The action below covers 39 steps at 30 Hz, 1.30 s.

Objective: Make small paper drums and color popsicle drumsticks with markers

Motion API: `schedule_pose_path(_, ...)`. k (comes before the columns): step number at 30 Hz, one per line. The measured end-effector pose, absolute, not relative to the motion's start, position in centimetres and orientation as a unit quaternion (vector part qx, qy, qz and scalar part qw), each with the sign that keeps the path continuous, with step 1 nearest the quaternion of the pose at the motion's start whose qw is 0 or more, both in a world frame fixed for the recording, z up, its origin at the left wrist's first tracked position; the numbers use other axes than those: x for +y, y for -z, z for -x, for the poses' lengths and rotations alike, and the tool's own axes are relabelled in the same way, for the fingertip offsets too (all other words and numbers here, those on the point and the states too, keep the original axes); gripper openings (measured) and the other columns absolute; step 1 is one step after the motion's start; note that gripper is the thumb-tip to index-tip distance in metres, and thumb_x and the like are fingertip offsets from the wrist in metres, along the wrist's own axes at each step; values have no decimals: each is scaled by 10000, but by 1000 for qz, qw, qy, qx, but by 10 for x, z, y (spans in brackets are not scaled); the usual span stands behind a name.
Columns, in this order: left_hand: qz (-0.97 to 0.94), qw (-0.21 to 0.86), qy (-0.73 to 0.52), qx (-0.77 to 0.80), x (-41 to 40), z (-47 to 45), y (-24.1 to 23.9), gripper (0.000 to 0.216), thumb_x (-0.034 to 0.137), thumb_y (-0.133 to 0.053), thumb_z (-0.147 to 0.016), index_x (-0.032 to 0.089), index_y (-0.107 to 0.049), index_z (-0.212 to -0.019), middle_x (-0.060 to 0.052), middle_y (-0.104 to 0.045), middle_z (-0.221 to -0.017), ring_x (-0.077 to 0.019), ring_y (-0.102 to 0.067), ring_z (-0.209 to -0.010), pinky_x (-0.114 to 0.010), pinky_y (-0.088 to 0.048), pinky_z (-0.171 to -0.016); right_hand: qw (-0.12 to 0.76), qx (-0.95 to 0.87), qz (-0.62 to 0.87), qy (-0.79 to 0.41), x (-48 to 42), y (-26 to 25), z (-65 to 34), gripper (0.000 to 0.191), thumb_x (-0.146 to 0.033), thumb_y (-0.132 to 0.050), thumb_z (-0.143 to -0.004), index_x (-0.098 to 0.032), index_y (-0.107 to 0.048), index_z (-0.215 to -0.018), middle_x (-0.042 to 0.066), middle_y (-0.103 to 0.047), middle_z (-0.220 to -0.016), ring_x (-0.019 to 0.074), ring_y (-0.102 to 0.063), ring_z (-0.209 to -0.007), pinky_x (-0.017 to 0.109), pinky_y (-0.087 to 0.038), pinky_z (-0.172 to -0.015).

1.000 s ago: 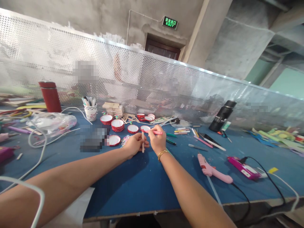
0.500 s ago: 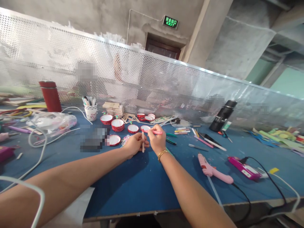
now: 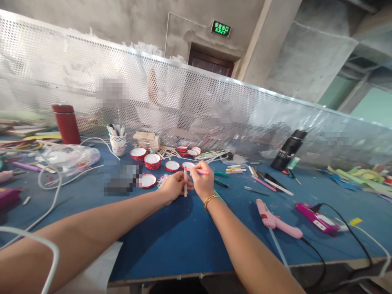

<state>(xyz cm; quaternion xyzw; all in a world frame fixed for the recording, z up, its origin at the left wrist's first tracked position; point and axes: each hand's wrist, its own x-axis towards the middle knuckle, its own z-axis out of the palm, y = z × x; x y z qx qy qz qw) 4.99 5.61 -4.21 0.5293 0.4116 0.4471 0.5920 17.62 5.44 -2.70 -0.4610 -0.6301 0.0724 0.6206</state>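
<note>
Table: blue and full of stuff, across the lower half of the frame. Behind it stands a shiny metal screen with lots of little holes, and a grey wall fills the top.
Wooden stick: in the middle of the frame, in front of the red dishes with white insides.
Stick's feel: it should be very light and stiff, and probably not slippery. It is thin, so a hard bend might snap it. A soft pinch by the edges, low down or near the middle, seems best.
Stick's look: flat, narrow, straight and pale tan, pointing up and down in the frame. Its top end looks a bit pink, but it is too small to be sure.
Left hand: pinches the stick around its middle.
Right hand: grips a pink pen, with one end near the stick's top. I cannot tell if they touch.
Glue gun: pink, lying at the lower right of the frame.
Red flask: standing at the left of the frame.
</note>
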Motion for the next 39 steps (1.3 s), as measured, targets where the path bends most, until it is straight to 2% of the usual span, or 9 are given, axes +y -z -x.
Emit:
schedule_pose_path(15, -528, 606, -448, 392, 60, -47, 47, 113, 174, -691, -878, 183, -579, -860, -49, -745, -805, -171, -753, -691, -234, -560, -575, 624, -616, 477, -60, 58, 28, -181, 130, -301, -548, -774, -245, -497, -668, -13, -615, -632, 186, -565, -642, 284, -414, -657)
schedule_pose_path(23, -518, 604, -451, 403, 60, -49, 48, 90, 102, -601, -908, 183, -578, -878, -49, -754, -808, -166, -751, -687, -231, -564, -571, 619, -633, 460, -69, 55, 27, -177, 134, -286, -548, -783, -239, -505, -665, -14, -609, -645, 182, -569, -652, 286, -413, -672)
schedule_pose_path(29, -520, 618, -448, 383, 63, -47, 51, 118, 182, -695, -882, 185, -578, -872, -43, -750, -803, -162, -755, -695, -214, -556, -573, 620, -618, 479, -60, 60, 29, -181, 138, -283, -550, -774, -243, -497, -652, -19, -604, -624, 184, -553, -635, 286, -405, -662)
schedule_pose_path(39, -524, 600, -447, 406, 58, -48, 45, 106, 97, -571, -920, 181, -556, -857, -64, -759, -847, -178, -765, -710, -237, -568, -569, 626, -629, 455, -77, 57, 29, -178, 147, -297, -554, -796, -242, -498, -672, -16, -602, -639, 182, -560, -647, 283, -416, -676)
